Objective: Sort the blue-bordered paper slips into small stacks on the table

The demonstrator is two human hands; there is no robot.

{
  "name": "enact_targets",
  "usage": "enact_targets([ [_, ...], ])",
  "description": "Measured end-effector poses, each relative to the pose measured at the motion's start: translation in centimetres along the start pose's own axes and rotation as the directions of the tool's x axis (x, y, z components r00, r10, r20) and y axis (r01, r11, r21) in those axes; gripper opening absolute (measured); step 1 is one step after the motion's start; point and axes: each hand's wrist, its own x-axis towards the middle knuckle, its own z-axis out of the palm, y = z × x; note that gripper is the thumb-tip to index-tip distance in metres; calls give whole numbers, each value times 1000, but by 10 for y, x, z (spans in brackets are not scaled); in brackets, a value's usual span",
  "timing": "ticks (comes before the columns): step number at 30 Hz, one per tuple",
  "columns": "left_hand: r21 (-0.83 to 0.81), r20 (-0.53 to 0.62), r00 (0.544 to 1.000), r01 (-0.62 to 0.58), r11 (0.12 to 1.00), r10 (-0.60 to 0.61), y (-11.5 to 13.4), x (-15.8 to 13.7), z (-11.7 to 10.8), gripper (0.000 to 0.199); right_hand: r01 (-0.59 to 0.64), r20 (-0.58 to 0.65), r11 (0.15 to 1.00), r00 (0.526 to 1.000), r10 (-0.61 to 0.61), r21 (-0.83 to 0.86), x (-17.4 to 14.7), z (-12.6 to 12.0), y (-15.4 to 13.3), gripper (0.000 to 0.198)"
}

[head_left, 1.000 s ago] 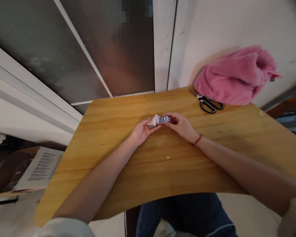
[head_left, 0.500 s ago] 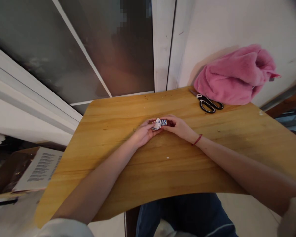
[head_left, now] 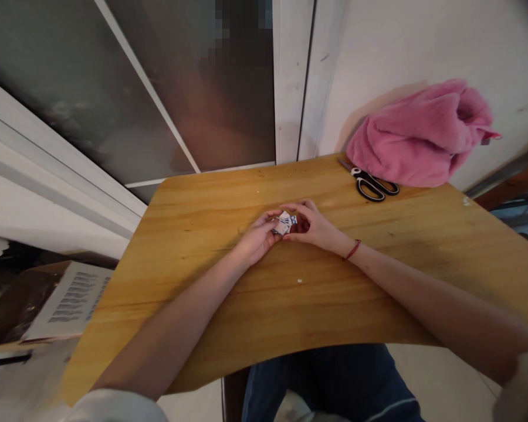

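Two legs in blue jeans (head_left: 330, 375) show at the bottom of the view, below the curved near edge of a wooden desk (head_left: 246, 310). Pale sleeves end near both lower corners, and bare forearms reach inward over the desk from either side. Off to the left, lower than the desk, sits an open cardboard box (head_left: 68, 302) with rows of print on its pale flap. A tiny white scrap (head_left: 300, 281) lies on the wood between the forearms.

Beyond it the hands meet near the middle of the desk. The left hand (head_left: 257, 241) has its grip closed on a small white bundle (head_left: 284, 224) marked in blue, thumb on top and fingers beneath and behind. The bundle sits between the two hands, one end pointing into the curve of the right hand (head_left: 319, 225). That hand's thumb and fingers arch around this end; whether its grip touches the bundle cannot be told. A red cord (head_left: 353, 249) circles the right wrist.

Farther off, to the right, black-handled scissors (head_left: 376, 189) lie beside a pink plush item (head_left: 418, 138), which leans against a pale wall (head_left: 391, 47). Dark glazed panels (head_left: 127, 88) in white frames stand behind the desk's far left part.
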Motion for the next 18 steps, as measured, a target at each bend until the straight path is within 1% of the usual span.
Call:
enact_targets([
  [3, -14, 9, 1000, -22, 1000, 22, -3, -1, 1, 21, 55, -23, 995, 998, -57, -80, 0, 3, -3, 59],
  [5, -8, 33, 999, -19, 1000, 19, -3, -1, 1, 22, 59, -37, 992, 997, -63, -109, 0, 5, -4, 50],
  [9, -1, 72, 997, -13, 1000, 13, -2, -3, 1, 22, 56, -68, 994, 996, -63, -94, 0, 4, -4, 32],
  [12, 2, 91, 996, -12, 1000, 11, -1, -4, 1, 21, 45, -82, 996, 995, -51, -75, 0, 2, -5, 23],
  [15, -7, 76, 997, -8, 1000, 9, 0, -4, 1, 23, 53, -66, 996, 996, -58, -75, 0, 1, -7, 22],
  [18, -1, 38, 999, 5, 1000, -5, -1, -4, 0, 25, 87, -59, 992, 994, -92, -87, 0, 3, -5, 29],
])
